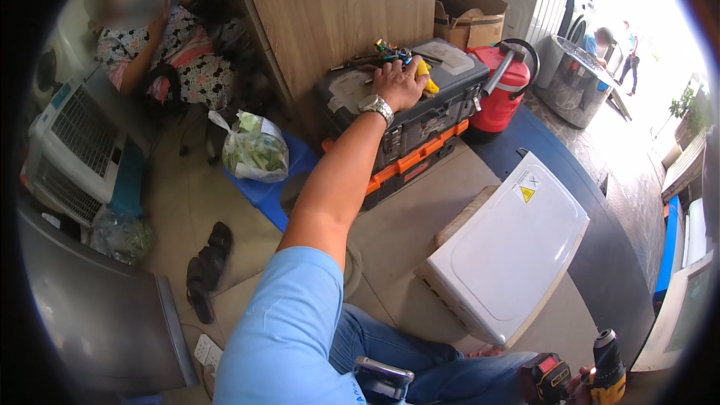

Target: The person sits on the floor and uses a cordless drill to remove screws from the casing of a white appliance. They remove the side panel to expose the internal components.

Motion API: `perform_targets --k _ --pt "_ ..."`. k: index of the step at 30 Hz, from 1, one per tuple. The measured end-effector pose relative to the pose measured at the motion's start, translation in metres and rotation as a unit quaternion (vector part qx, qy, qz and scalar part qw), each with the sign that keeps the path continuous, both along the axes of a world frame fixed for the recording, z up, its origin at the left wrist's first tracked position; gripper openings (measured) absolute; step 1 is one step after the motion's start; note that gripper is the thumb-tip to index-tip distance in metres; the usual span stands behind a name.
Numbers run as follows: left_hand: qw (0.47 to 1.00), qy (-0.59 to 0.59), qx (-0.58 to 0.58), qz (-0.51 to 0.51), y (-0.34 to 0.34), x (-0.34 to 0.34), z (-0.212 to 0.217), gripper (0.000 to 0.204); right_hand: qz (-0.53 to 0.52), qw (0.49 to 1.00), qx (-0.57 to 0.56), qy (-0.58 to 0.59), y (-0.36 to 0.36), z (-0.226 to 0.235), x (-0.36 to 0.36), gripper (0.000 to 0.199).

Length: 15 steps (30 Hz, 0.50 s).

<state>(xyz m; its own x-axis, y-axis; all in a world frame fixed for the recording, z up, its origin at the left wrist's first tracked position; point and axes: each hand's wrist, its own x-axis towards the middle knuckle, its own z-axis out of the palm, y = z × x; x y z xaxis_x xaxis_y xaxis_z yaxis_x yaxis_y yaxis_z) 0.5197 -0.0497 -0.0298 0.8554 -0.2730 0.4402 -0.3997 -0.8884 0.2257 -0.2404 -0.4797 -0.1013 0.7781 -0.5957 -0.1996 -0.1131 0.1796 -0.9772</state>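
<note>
Your left hand [397,82] lies palm down, fingers spread, on the small tools [386,52] piled on the lid of the grey toolbox [420,116]; it touches them, but you cannot tell whether it grips any. The toolbox sits straight ahead on the floor, long axis running left to right, tilted slightly upward to the right. Your right hand [581,386], low at your right knee, grasps a yellow-black cordless drill [609,371]. The left hand is far nearer the tools.

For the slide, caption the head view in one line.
Left hand reaches tools atop a grey toolbox; right hand holds a cordless drill.
</note>
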Motion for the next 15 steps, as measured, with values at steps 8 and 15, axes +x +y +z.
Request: perform_targets --k 8,15 --pt "0.998 -0.063 0.017 -0.010 0.019 -0.018 0.003 0.078 -0.013 1.000 -0.008 -0.023 -0.016 -0.012 0.009 0.051" --pt "0.966 -0.051 -0.250 0.045 0.052 0.010 0.005 0.028 -0.024 0.999 -0.011 -0.033 -0.022 -0.024 0.007 0.048"
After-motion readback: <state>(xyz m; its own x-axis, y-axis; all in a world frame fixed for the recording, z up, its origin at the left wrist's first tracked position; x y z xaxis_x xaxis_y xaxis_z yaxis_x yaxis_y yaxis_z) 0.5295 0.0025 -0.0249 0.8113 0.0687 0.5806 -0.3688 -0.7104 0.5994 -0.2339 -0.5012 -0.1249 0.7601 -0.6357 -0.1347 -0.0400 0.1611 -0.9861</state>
